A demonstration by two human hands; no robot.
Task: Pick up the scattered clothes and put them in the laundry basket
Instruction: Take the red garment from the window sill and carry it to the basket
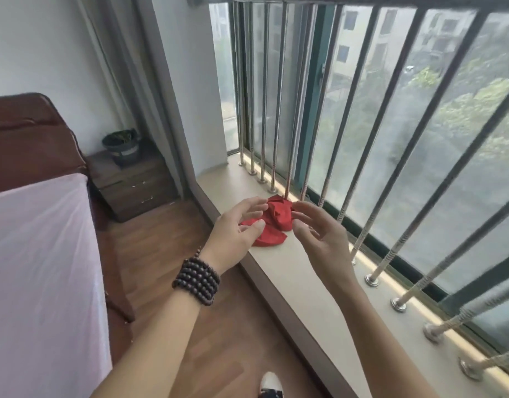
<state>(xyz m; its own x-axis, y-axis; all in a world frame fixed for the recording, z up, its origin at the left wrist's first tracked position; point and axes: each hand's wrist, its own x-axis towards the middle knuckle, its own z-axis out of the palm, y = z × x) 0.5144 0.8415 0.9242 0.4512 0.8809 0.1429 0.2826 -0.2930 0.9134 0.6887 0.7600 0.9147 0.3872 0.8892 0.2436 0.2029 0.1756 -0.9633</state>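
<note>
We see one red garment (273, 222), crumpled into a loose heap of folds, lying on the pale sill (305, 282) close to the window bars (279, 110). One flat lobe spreads toward the sill's near edge. We cannot tell what kind of clothing it is.

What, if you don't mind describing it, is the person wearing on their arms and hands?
Both forearms are bare, with no sleeves in view. The left wrist carries a bracelet of dark brown round beads wound in several rows. The left hand and the right hand show no gloves, and the right wrist is bare.
</note>
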